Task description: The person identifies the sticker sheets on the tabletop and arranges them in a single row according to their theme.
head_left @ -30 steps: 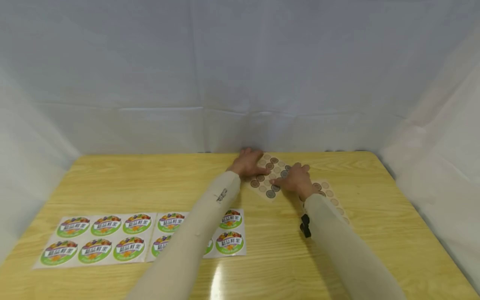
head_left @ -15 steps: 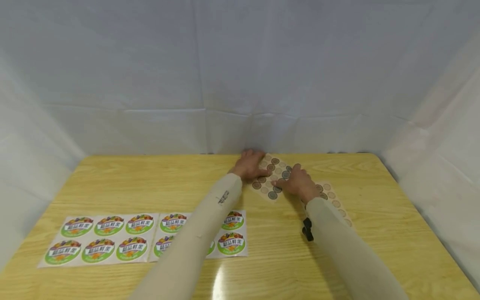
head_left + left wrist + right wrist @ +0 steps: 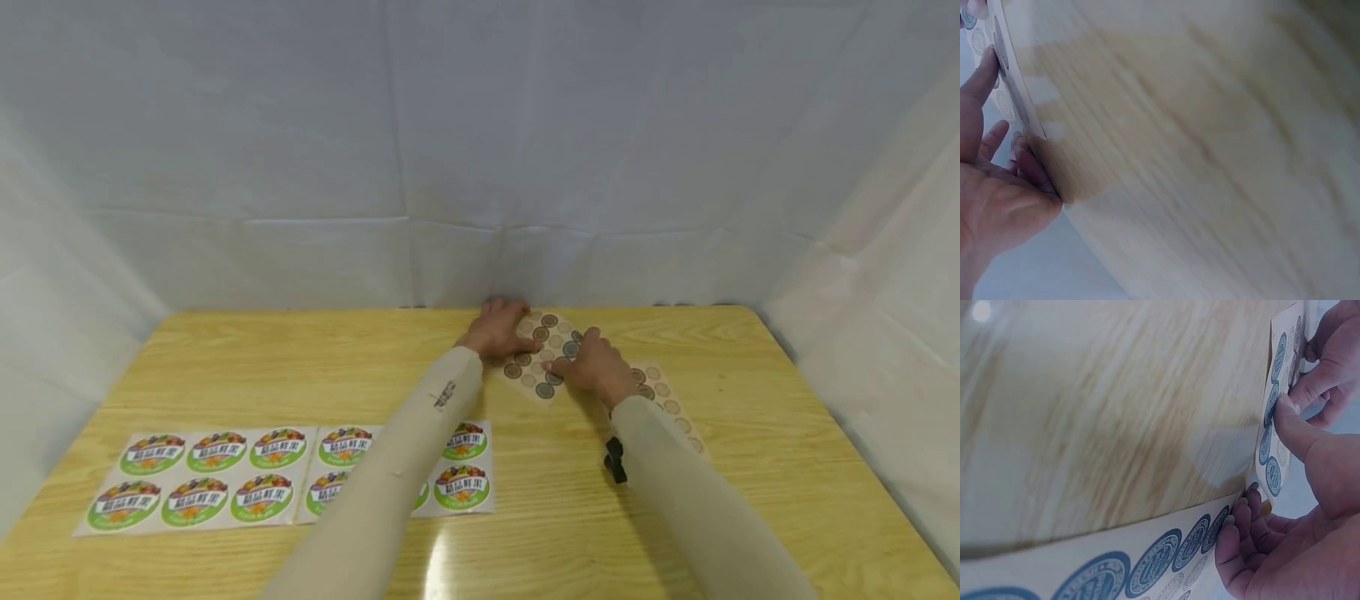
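A pale sheet of small round stickers (image 3: pixel 536 367), with dark and light rings, lies at the back of the table. My left hand (image 3: pixel 497 331) rests at its left edge, thumb stretched onto the stickers. At its right side is my right hand (image 3: pixel 597 367), thumb pressing on the sheet and fingers spread away from it. In the right wrist view, the fingertips (image 3: pixel 1230 520) touch down between this sheet and a second round-sticker sheet (image 3: pixel 1154 562). My right forearm partly covers that second sheet (image 3: pixel 667 396). The left wrist view shows the left palm (image 3: pixel 1004 206) beside the table edge.
Sheets of large oval fruit-label stickers (image 3: pixel 296 512) lie at the front left, partly behind my left sleeve. A small black clip-like piece (image 3: pixel 615 460) shows by the right sleeve. White cloth (image 3: pixel 337 167) hangs behind the wooden table (image 3: pixel 300 358).
Both hands stay in nearly the same place on the sticker sheet. The head view has shifted slightly.
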Available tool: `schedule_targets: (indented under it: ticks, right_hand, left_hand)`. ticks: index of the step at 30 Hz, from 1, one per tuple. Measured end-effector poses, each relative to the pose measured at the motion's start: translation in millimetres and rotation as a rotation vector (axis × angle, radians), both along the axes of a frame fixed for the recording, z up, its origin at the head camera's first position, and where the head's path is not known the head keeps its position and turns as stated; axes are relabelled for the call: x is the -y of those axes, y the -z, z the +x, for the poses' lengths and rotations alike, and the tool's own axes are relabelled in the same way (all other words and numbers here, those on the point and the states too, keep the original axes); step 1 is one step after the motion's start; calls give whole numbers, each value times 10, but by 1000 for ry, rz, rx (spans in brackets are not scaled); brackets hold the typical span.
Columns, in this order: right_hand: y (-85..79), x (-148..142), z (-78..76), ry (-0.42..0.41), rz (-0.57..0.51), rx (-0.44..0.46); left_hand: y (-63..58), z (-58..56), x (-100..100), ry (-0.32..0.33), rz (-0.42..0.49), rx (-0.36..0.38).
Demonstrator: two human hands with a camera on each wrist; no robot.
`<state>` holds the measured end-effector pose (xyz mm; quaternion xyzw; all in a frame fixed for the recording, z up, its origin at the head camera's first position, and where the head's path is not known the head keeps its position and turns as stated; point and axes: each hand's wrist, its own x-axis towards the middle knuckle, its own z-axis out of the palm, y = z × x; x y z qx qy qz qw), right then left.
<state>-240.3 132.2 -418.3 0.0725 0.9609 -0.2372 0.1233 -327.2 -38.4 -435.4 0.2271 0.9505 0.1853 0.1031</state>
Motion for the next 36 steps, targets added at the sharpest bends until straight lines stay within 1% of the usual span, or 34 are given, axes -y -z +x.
schedule_targets:
  ticks: [5,10,14,17,24,28,32,34,36]
  right_hand:
    - [23,-3,9,6,-22,-10]
    - [39,10,16,3,-45,-16]
    - [44,22,15,7,-41,-22]
    - [48,28,15,14,-36,-29]
    - [72,63,5,0,-39,-40]
    - [72,74,-1,-6,-30,-45]
    - [79,70,-6,-12,-26,-64]
    - [86,71,-9,-21,-17,-69]
    - [97,73,-10,-29,-13,-76]
  left_hand:
    - [13,-2,3,18,-7,-1]
    - [11,-7,17,17,-20,35]
    - [-1,-12,28,14,-12,62]
    - [-19,-11,38,18,-9,78]
    - [-81,1,87,27,-33,111]
    - [-87,-4,101,4,-7,116]
    - [-52,-9,107,-17,35,111]
    - [-25,-3,114,-25,66,96]
    - [9,4,113,-21,82,67]
